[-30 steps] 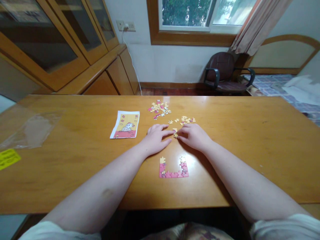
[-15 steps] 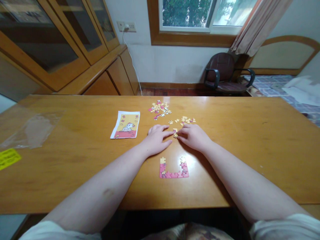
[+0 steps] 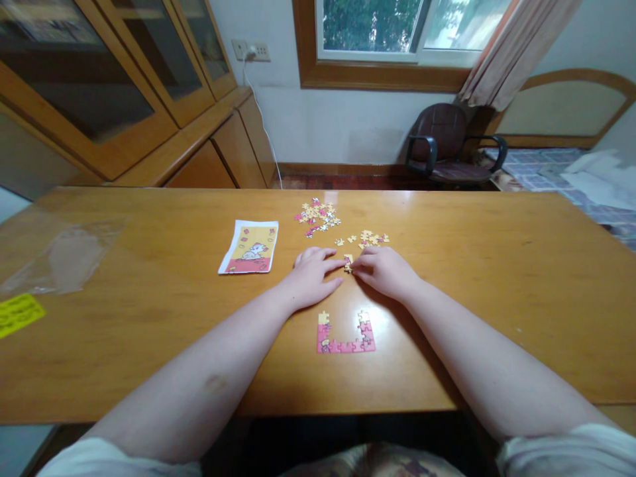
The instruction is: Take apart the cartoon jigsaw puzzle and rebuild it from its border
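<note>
Between my two hands lie a few yellow and pink jigsaw puzzle pieces [image 3: 348, 262] on the table. My left hand [image 3: 317, 273] rests with its fingers spread, the index fingertip touching these pieces from the left. From the right, the fingers of my right hand [image 3: 381, 268] are pinched together at the edge of a puzzle piece. Nearer to me is a U-shaped strip of joined puzzle pieces [image 3: 344, 346], mostly pink with yellow upper ends, its opening facing away from me.
A heap of loose puzzle pieces [image 3: 318, 215] and a smaller yellow group [image 3: 370, 238] lie beyond my hands. The picture sheet [image 3: 251, 247] with a white animal is at left. Farther left are a clear plastic bag [image 3: 74, 258] and a yellow label [image 3: 20, 315] on the wooden table [image 3: 149, 318].
Almost nothing differs. Both hands stay at the small pieces between them, with only a very slight shift of the fingers; the U-shaped strip and heaps stay put.
</note>
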Action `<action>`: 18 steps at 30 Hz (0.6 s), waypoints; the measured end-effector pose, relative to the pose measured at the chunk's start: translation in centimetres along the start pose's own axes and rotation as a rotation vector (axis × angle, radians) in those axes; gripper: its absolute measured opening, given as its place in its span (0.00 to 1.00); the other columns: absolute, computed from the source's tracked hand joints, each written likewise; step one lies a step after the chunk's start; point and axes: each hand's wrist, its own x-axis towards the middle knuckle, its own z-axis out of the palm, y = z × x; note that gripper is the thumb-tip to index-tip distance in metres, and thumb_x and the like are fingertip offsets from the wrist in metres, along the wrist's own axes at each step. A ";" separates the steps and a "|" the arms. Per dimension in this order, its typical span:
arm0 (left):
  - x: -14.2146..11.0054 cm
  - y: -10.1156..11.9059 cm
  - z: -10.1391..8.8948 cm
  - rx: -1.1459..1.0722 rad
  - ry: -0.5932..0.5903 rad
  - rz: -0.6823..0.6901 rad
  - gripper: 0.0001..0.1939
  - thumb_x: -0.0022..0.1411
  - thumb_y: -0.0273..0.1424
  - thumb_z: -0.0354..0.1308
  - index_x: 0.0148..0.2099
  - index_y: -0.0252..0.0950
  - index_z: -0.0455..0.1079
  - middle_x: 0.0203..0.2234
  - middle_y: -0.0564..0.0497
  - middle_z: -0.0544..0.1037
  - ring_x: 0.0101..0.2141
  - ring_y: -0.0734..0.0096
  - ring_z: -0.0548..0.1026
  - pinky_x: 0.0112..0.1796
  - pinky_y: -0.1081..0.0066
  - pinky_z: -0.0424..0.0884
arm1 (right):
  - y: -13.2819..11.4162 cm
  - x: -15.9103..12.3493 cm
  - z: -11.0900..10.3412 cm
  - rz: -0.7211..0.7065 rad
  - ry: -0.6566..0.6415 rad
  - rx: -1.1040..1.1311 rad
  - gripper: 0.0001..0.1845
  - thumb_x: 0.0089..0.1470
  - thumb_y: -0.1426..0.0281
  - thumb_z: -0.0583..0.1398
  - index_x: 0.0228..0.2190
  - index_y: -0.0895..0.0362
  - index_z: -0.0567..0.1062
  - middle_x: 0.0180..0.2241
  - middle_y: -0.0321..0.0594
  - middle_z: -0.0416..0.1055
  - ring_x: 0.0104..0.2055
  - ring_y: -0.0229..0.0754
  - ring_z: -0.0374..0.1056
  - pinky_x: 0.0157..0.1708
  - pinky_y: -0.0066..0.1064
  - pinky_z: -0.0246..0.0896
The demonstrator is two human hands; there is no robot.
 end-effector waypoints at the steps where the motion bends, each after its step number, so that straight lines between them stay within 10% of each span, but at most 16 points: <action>1: 0.0 0.0 0.0 0.000 0.002 0.001 0.22 0.63 0.41 0.54 0.59 0.49 0.68 0.58 0.48 0.66 0.57 0.54 0.61 0.58 0.52 0.56 | 0.0 0.0 0.0 -0.002 0.001 0.001 0.07 0.56 0.70 0.61 0.33 0.55 0.82 0.30 0.40 0.74 0.32 0.38 0.68 0.35 0.29 0.59; 18: -0.1 0.0 0.0 -0.001 0.006 0.012 0.22 0.63 0.42 0.54 0.59 0.49 0.68 0.59 0.47 0.66 0.57 0.53 0.61 0.57 0.51 0.56 | 0.0 -0.1 -0.3 -0.017 -0.051 0.011 0.10 0.58 0.68 0.59 0.36 0.55 0.82 0.31 0.41 0.74 0.33 0.39 0.68 0.37 0.30 0.59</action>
